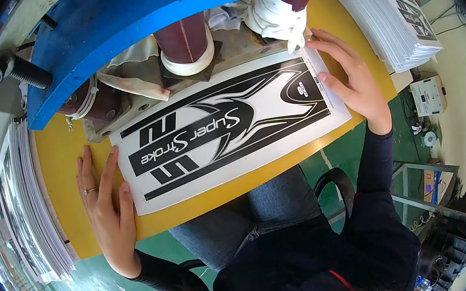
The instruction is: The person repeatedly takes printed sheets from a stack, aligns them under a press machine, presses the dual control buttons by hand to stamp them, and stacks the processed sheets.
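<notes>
A white sheet (pixel 234 159) printed in black with "Super Stroke" lies on the yellow board, its far edge against the metal base of a press. My left hand (pixel 107 208) rests flat on the yellow board with fingers stretched out, fingertips beside the sheet's left edge; a ring is on one finger. At the sheet's right end is my right hand (pixel 354 77), thumb and fingers apart. Its thumb touches the printed margin, and its fingertips reach the far right corner, near the white cloth wrap (pixel 276 20). Neither hand grips anything.
The press's blue plate (pixel 183 13) overhangs the far side, above maroon posts (pixel 184 42). Tall sheet stacks stand at the right (pixel 390 12) and left (pixel 30 209). The yellow board's (pixel 68 164) near edge is at my lap. A metal frame (pixel 429 203) stands at lower right.
</notes>
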`<move>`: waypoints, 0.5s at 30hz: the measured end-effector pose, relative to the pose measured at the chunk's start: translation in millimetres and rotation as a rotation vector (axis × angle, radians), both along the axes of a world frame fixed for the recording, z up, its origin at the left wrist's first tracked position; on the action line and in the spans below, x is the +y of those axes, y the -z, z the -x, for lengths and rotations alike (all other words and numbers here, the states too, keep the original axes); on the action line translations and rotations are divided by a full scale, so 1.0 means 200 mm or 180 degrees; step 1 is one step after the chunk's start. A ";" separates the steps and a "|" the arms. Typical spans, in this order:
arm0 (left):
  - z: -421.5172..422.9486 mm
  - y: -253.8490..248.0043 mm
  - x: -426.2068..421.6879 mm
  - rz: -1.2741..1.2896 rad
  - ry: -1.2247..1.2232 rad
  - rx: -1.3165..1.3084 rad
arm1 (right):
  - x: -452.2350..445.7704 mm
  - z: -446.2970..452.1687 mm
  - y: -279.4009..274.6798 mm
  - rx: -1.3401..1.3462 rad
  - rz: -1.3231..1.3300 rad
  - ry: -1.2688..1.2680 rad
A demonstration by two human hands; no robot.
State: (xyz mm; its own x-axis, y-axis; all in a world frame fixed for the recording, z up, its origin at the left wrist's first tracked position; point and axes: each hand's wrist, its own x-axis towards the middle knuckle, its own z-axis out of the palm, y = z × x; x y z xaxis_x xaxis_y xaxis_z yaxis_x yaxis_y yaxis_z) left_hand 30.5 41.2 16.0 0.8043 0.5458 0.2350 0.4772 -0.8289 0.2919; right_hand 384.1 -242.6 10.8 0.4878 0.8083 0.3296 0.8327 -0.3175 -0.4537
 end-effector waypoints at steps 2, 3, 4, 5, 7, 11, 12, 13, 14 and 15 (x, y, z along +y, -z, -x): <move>0.00 0.00 0.00 0.0000 -0.0011 0.0010 | 0.00 0.00 0.00 0.0007 -0.0030 -0.0007; 0.00 0.00 0.00 0.0001 -0.0018 0.0016 | 0.00 0.00 0.00 0.0010 -0.0045 -0.0009; 0.00 -0.01 0.00 0.0001 -0.0023 0.0023 | 0.00 0.00 0.00 0.0016 0.0020 -0.0033; 0.00 -0.01 -0.01 -0.0016 -0.0018 0.0039 | 0.00 0.00 -0.01 0.0020 0.0086 -0.0057; 0.00 -0.01 0.00 -0.0054 -0.0010 0.0070 | -0.01 0.00 0.00 -0.0178 0.0286 0.0052; 0.00 -0.01 -0.01 -0.0103 0.0017 0.0106 | -0.03 0.03 0.02 -0.0550 0.0633 0.0306; 0.00 -0.01 -0.01 -0.0105 0.0012 0.0113 | -0.03 0.03 0.02 -0.0537 0.0658 0.0301; 0.00 -0.01 -0.01 -0.0114 0.0000 0.0117 | -0.04 0.03 0.02 -0.0547 0.0649 0.0316; 0.00 -0.01 -0.01 -0.0112 0.0024 0.0102 | -0.04 0.03 0.02 -0.0550 0.0629 0.0331; 0.00 -0.01 -0.01 -0.0112 0.0042 0.0089 | -0.04 0.03 0.03 -0.0551 0.0606 0.0340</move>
